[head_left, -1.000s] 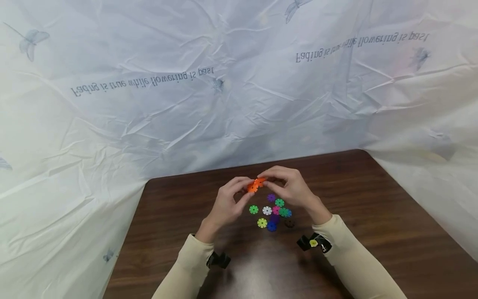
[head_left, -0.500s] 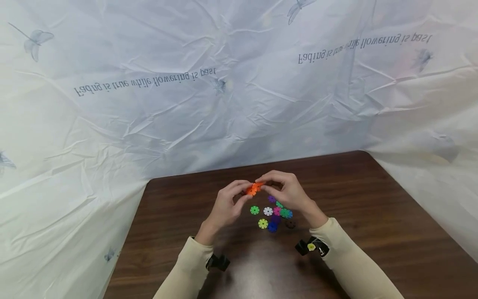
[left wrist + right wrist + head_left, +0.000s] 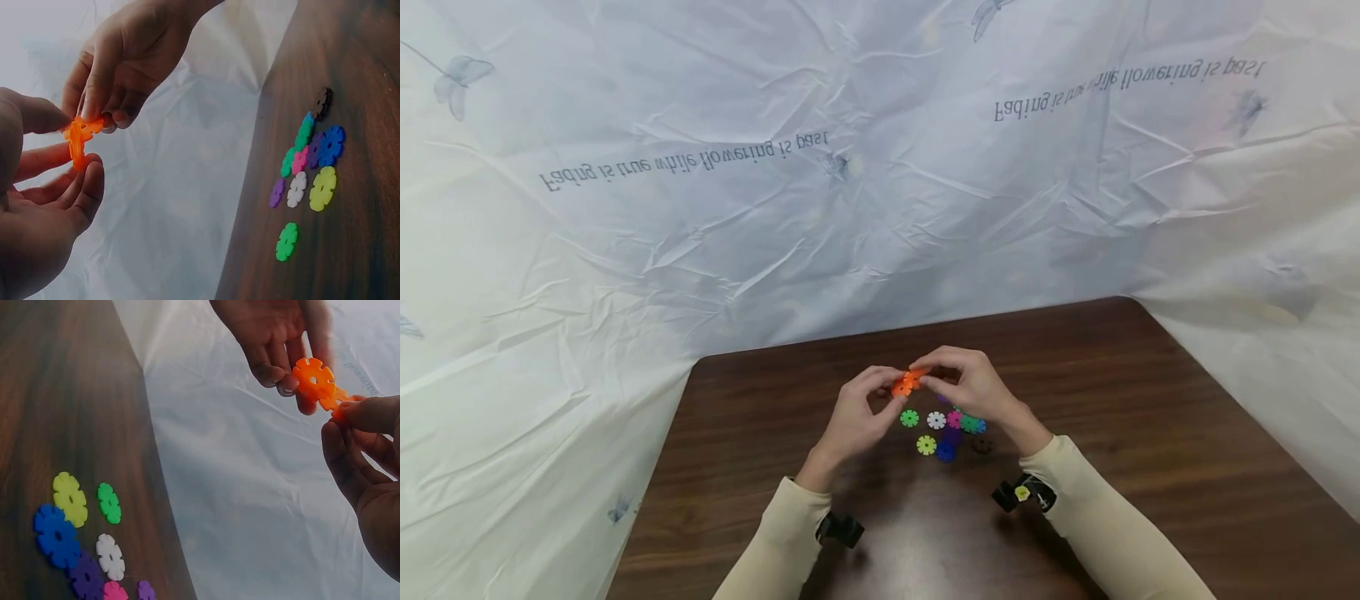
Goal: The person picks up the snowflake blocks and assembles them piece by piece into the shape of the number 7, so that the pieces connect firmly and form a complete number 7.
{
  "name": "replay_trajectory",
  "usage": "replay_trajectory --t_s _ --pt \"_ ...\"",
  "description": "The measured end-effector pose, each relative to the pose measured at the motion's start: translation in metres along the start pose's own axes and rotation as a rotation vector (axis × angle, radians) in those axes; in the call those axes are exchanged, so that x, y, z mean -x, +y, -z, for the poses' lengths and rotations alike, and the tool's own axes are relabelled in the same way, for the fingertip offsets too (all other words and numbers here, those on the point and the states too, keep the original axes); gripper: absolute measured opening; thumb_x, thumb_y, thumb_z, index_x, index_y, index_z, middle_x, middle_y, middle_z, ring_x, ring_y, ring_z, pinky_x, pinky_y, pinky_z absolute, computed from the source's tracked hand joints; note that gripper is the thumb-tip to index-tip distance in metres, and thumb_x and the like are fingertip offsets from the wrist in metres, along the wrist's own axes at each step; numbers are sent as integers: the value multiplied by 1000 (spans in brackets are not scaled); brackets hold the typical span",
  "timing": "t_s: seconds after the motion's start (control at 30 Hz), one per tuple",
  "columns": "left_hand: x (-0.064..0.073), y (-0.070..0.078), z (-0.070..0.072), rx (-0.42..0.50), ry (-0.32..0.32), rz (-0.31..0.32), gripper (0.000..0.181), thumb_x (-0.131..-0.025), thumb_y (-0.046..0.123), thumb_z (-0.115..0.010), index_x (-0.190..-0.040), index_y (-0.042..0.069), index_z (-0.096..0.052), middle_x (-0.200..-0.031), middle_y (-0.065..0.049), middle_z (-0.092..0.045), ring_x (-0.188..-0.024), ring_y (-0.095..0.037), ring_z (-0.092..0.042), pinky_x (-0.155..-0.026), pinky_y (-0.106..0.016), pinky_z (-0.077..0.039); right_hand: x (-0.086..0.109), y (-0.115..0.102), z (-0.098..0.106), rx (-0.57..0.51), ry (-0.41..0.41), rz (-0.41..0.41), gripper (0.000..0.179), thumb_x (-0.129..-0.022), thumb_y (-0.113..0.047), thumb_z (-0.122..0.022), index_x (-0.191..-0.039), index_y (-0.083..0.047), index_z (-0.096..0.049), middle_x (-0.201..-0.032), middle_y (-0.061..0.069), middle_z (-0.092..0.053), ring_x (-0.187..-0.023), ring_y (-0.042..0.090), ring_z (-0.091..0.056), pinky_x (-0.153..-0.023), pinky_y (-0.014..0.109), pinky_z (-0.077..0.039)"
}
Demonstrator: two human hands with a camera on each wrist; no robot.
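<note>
Two orange notched discs (image 3: 313, 379) meet edge to edge at an angle, held up above the table. My left hand (image 3: 856, 412) pinches one between thumb and fingers. From the other side, my right hand (image 3: 976, 390) pinches the second orange disc (image 3: 94, 125) between thumb and forefinger. The slots where they join are too small to make out fully. Below the hands lie loose discs: light green (image 3: 910, 418), white (image 3: 936, 420), yellow (image 3: 927, 445), blue (image 3: 331, 145), pink (image 3: 300, 158) and brown (image 3: 322, 103). In the head view, the right hand partly covers a purple disc (image 3: 277, 192).
A dark wooden table (image 3: 760, 433) spans the front, its far edge against a white printed sheet (image 3: 775, 233) with wrinkles. Some discs overlap in a cluster, among them a dark purple disc (image 3: 85, 575). Black cameras (image 3: 841, 528) are strapped at both wrists.
Both hands stay on the orange discs. The right hand has shifted slightly left and down, tilting its disc, and now covers more of the purple and green discs in the head view.
</note>
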State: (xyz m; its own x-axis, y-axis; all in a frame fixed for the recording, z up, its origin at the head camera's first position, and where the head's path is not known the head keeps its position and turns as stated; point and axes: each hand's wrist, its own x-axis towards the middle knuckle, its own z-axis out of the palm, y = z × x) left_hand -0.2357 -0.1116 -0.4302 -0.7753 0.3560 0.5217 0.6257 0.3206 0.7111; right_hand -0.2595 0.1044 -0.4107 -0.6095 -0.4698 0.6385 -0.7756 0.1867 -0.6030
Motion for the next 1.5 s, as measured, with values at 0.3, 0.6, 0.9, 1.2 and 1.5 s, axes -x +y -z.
replay_trajectory --t_s 0.3,0.6,0.9,1.2,1.5 --pt "1 -6 -3 -39 12 49 27 -87 17 -74 -112 8 -68 -103 -5 -67 -85 -12 -64 -73 -26 -55 4 27 -10 37 -6 18 24 -87 -4 -72 -109 -13 -72 -101 2 -70 -83 10 -64 -69 27 -55" --pt "2 -10 -2 -63 27 112 25 -86 13 -75 -110 7 -69 -99 -5 -68 -78 -12 -65 -69 -24 -55 5 34 -6 23 -45 -7 22 -89 -10 -71 -110 -13 -71 -100 0 -69 -85 9 -64 -71 29 -56" --pt "2 -13 0 -100 35 135 26 -86 17 -75 -110 10 -69 -97 -3 -68 -78 -9 -63 -71 -26 -55 12 52 -5 114 -68 -49 19 -89 -13 -71 -108 -14 -71 -100 -1 -68 -80 8 -63 -65 34 -55" --pt "5 -15 0 -84 39 154 25 -86 16 -75 -110 10 -70 -97 -2 -68 -77 -10 -62 -70 -25 -54 25 71 -11 198 -171 -152 23 -87 -12 -73 -110 -6 -70 -102 2 -68 -79 9 -62 -68 41 -55" --pt "6 -16 2 -75 37 166 25 -87 17 -75 -110 10 -69 -96 -2 -68 -78 -10 -62 -70 -25 -54 31 86 -17 265 -279 -196 27 -88 -13 -72 -114 -4 -68 -102 8 -68 -75 15 -59 -64 30 -51"
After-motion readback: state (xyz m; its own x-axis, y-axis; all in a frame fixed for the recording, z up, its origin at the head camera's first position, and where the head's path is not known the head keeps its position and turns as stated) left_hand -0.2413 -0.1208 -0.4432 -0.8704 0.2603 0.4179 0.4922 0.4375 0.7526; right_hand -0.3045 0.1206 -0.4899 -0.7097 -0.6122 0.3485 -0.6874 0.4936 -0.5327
